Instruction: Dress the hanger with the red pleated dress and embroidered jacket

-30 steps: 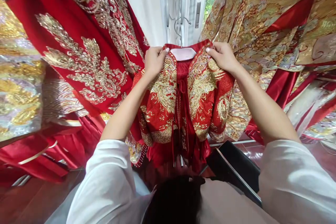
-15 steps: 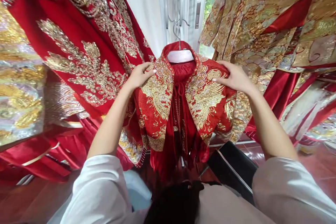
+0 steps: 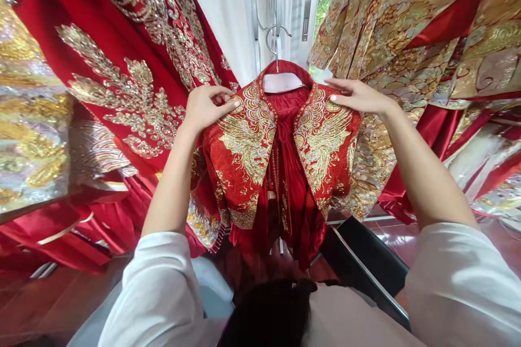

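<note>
A short red jacket (image 3: 246, 146) with gold embroidery hangs in front of me on a white hanger (image 3: 283, 82) with a metal hook. Its front is parted, showing a dark red garment (image 3: 299, 190) with ties inside. My left hand (image 3: 205, 107) pinches the jacket's shoulder on the left side, thumb in front and fingers behind. On the opposite shoulder, my right hand (image 3: 362, 96) has its thumb on the front and its fingers over the top and back. The fingertips behind the cloth are partly hidden.
A red gown (image 3: 163, 65) with beaded gold sprays hangs close on the left. Gold patterned garments (image 3: 382, 27) hang on the right. Behind stands a white door frame (image 3: 299, 11). A black box-like object (image 3: 362, 255) rests on the floor at lower right.
My right hand has shifted inward and up along the shoulder, toward the collar. The left hand has moved slightly left and up, and the jacket's collar sits a little higher.
</note>
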The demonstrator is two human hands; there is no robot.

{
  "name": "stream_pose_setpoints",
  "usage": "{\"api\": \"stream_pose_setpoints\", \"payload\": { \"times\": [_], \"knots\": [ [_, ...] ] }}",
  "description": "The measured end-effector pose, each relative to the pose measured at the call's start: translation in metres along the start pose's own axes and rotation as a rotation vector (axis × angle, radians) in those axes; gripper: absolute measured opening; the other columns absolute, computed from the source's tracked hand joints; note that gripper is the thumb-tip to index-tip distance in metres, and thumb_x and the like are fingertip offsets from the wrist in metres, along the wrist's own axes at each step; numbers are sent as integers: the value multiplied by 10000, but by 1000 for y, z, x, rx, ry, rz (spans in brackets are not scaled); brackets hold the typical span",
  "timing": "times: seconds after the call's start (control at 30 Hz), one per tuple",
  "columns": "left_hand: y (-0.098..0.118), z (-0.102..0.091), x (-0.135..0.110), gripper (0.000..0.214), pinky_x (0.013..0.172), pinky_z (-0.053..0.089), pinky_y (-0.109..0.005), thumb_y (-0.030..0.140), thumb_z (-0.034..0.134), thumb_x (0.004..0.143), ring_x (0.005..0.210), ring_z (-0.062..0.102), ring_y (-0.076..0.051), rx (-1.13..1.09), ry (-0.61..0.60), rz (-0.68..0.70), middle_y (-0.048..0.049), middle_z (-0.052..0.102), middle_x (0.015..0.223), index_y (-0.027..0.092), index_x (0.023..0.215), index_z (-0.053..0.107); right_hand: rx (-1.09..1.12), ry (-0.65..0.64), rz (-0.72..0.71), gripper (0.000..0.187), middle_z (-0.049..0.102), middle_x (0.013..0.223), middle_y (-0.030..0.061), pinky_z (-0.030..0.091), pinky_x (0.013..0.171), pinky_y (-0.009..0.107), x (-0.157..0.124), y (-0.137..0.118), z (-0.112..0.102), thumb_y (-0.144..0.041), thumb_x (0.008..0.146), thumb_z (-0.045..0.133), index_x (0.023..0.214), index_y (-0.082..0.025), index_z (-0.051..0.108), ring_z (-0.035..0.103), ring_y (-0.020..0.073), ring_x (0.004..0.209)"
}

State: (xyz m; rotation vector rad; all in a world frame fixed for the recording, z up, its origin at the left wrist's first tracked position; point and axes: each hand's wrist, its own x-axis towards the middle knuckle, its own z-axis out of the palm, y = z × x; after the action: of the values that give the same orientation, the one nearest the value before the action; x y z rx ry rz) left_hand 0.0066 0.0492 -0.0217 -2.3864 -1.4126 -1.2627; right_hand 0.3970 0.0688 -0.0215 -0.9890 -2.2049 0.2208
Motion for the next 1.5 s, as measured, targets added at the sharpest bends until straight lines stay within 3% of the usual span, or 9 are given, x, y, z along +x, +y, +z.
{"api": "stream_pose_setpoints", "payload": {
  "times": [0.13,0.43,0.67,0.83,1.0,1.13,1.23,1.33,1.5],
  "knots": [
    [-11,8,15,348,740,488,-312,479,524,784,771,584,-179,-179,-252,31,-44,636,776,149,835,622,-227,61,-90,489,648,1058,100,430,961,448,26,-25,12,-572,814,541,1085,-171,609,565,271,1067],
    [-7,14,-6,506,503,307,-264,522,338,887,487,239,-115,-189,43,-107,38,189,506,221,501,206,5,100,-51,579,463,549,-7,461,651,297,76,-22,25,-728,816,392,586,-201,459,490,132,614],
    [-13,17,-37,400,692,490,-305,569,480,791,707,560,-167,-468,-160,-178,-43,623,756,182,807,583,116,24,0,587,684,945,40,493,866,364,8,0,-9,-629,679,656,1045,-170,666,628,188,910],
    [-11,24,-36,477,887,487,-418,512,628,705,938,617,-260,-176,-125,-205,-91,665,966,137,999,611,323,117,130,628,689,1010,76,522,830,412,-31,33,-11,-559,646,700,1150,-191,629,649,222,912],
    [12,59,-35,540,1065,300,-581,508,580,782,1285,415,-370,114,308,-358,-188,546,1272,160,1188,512,227,465,235,524,670,956,127,493,861,494,-35,21,25,-578,844,410,1022,-153,659,632,261,933],
    [50,101,-83,815,1157,102,-571,560,498,815,1451,45,-320,213,371,-418,-189,158,1545,139,1448,204,-231,823,318,547,465,1353,159,314,1033,596,-73,-33,91,-492,879,334,1302,-185,495,396,311,1301],
    [67,143,-142,1009,1161,58,-581,598,583,733,1440,-18,-377,254,155,-527,-276,85,1530,23,1448,164,-436,624,508,687,271,1469,205,284,1001,666,-115,-65,166,-530,815,412,1407,-185,364,226,379,1386],
    [59,173,-190,725,1155,150,-568,465,534,807,1412,200,-378,267,18,-607,-259,262,1484,77,1385,328,-417,420,611,633,311,1419,279,345,926,674,-143,-65,221,-389,816,428,1388,-123,369,292,415,1337],
    [43,161,-221,366,877,503,-451,247,270,917,1035,638,-293,63,-27,-659,-186,625,1149,174,1215,469,-246,402,635,409,606,982,182,469,857,480,-154,-55,215,-192,821,253,1061,-180,584,597,305,958]
  ]
}}
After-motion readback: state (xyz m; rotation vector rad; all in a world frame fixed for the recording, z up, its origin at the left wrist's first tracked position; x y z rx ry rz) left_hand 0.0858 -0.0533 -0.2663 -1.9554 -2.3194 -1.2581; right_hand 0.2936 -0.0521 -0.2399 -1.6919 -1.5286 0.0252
